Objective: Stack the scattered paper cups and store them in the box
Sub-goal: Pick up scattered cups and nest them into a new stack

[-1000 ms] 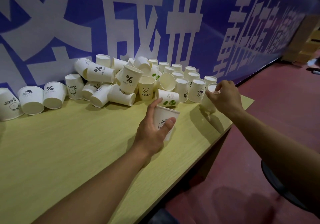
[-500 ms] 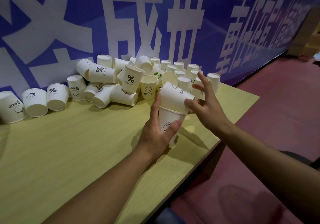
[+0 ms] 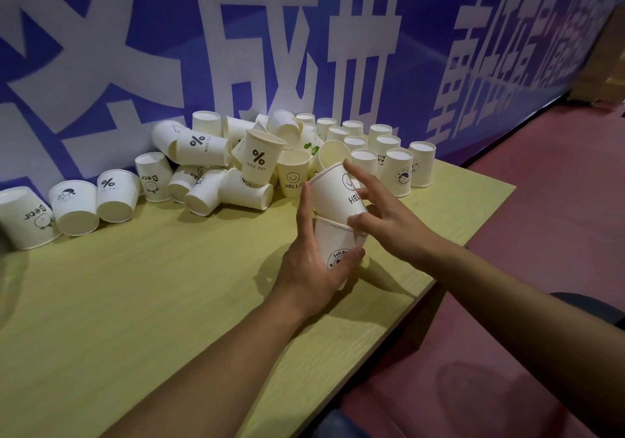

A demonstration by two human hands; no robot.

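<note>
L hand grip wraps lower cup above desk; R hand, fingers spread, seats tilted "HELLO" cup into it. Risk: skewed entry jams or pops out; no box in view.

Lower cup: base hidden behind left hand, print partly covered by thumb. HELLO cup: bottom sunk inside lower cup, last letter hidden by right hand. Leftmost cup cut by frame edge. Rear pile cups overlap, prints unreadable. Banner lettering cropped, blurred at right.
</note>
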